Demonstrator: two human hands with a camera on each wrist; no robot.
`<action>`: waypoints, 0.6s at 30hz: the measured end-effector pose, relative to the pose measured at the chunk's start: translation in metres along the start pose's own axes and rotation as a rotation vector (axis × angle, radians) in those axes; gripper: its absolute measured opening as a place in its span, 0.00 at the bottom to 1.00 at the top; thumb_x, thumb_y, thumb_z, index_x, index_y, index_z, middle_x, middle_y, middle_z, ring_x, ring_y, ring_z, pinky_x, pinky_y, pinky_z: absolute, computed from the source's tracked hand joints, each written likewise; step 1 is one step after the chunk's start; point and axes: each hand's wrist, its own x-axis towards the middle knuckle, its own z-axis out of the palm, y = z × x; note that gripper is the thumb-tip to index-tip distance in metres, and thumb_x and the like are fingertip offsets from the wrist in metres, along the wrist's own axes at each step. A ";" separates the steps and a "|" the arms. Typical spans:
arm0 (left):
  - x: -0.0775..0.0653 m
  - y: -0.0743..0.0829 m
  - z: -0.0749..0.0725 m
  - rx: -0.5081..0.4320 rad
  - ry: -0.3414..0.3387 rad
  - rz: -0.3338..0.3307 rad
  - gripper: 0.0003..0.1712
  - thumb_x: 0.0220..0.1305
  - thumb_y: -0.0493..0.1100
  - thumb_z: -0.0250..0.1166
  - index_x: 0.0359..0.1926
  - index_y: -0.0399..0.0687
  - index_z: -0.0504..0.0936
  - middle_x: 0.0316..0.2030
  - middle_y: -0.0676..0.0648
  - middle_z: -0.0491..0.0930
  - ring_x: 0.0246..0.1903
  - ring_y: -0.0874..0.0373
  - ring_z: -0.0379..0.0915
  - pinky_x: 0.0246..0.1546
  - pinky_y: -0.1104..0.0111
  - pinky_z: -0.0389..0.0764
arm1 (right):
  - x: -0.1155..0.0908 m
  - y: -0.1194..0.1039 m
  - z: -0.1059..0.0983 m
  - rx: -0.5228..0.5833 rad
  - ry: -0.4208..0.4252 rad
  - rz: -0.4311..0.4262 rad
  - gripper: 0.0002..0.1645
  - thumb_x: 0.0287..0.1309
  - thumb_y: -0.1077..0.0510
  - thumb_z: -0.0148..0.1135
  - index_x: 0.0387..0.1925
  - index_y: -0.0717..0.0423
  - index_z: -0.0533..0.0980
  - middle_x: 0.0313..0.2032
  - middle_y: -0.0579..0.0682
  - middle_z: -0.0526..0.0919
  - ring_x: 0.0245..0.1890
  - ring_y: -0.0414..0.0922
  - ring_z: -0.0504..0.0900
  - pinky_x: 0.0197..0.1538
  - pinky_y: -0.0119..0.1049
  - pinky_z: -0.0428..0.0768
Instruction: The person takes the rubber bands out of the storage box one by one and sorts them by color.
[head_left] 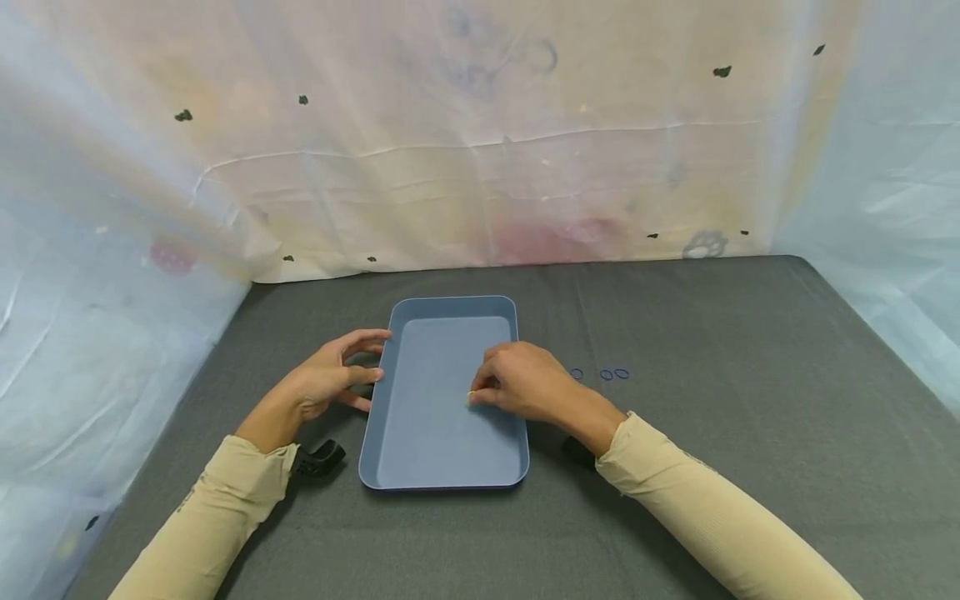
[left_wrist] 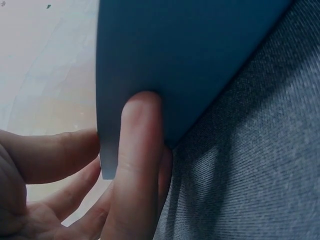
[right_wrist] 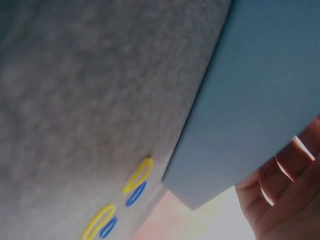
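A shallow blue-grey tray (head_left: 450,475) lies on the dark cloth, longer from front to back than across. My left hand (head_left: 330,379) touches its left side, fingers spread along the outer wall; in the left wrist view one finger (left_wrist: 142,135) presses flat against that wall. Over the tray's right half, my right hand (head_left: 528,383) pinches a small yellow rubber band (head_left: 470,396) between thumb and fingertips, most of it hidden. Blue bands (head_left: 606,375) lie on the cloth right of the tray. The right wrist view shows yellow bands (right_wrist: 138,175) beside blue ones (right_wrist: 136,194) there.
Dark grey cloth (head_left: 712,375) covers the table. A pale patterned curtain (head_left: 480,192) hangs along the back, with bluish sheets (head_left: 90,292) at the sides. Black straps (head_left: 321,458) show at the wrists.
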 end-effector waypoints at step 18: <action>0.003 -0.002 0.000 -0.012 0.012 -0.005 0.40 0.70 0.34 0.61 0.77 0.52 0.56 0.75 0.34 0.49 0.48 0.49 0.78 0.41 0.51 0.87 | -0.017 0.003 -0.021 0.037 0.031 0.077 0.04 0.57 0.46 0.72 0.33 0.38 0.89 0.32 0.33 0.82 0.33 0.36 0.78 0.35 0.29 0.75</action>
